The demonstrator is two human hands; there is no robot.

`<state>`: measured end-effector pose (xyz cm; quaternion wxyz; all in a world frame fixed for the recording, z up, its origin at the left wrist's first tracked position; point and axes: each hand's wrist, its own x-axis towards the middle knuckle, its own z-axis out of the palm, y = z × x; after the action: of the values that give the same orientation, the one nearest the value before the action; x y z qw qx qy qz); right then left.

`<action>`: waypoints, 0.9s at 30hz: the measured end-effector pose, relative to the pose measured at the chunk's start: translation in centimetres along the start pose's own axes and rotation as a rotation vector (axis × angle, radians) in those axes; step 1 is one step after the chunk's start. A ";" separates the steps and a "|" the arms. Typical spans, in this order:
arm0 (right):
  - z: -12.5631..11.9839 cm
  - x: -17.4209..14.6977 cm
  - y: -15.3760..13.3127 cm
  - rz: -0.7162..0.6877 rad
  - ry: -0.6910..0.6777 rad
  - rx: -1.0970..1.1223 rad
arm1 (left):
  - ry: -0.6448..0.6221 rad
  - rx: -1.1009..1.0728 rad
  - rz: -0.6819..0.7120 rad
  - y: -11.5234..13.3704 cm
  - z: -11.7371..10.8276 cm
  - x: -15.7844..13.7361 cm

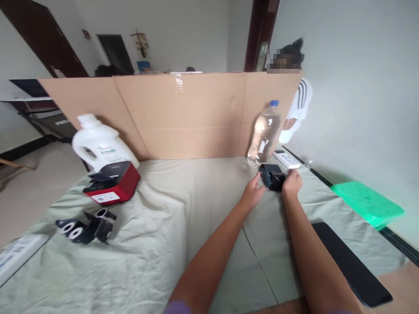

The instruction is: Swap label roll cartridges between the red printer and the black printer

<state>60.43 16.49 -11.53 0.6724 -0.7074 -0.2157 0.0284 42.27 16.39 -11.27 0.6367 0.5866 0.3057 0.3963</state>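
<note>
Both my arms reach forward over a table draped in a pale green cloth. My left hand and my right hand are on either side of a small black boxy device that lies on the cloth at the far right. Fingers of both hands touch or grip it. Just behind it stands a clear water bottle with a blue cap.
A cardboard screen stands across the back. At left are a white jug, a red-and-black device and black parts. A black slab, a green lid and a power strip lie right. A person stands behind the screen.
</note>
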 end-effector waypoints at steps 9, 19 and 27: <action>4.8 -15.9 -7.3 -0.683 -0.311 -0.180 | 0.630 0.653 0.294 12.4 -29.5 -12.9; 18.3 -39.8 -14.0 -0.367 -1.211 0.201 | 1.061 0.719 -0.088 13.9 -49.4 -19.7; 29.7 -48.7 -13.9 -0.305 -1.368 0.378 | 1.078 0.707 -0.177 12.6 -50.5 -19.5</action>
<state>2.88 27.66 -13.13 0.4944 -0.3652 -0.6755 0.4073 -12.42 24.96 -6.54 0.1929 0.4522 0.7415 0.4566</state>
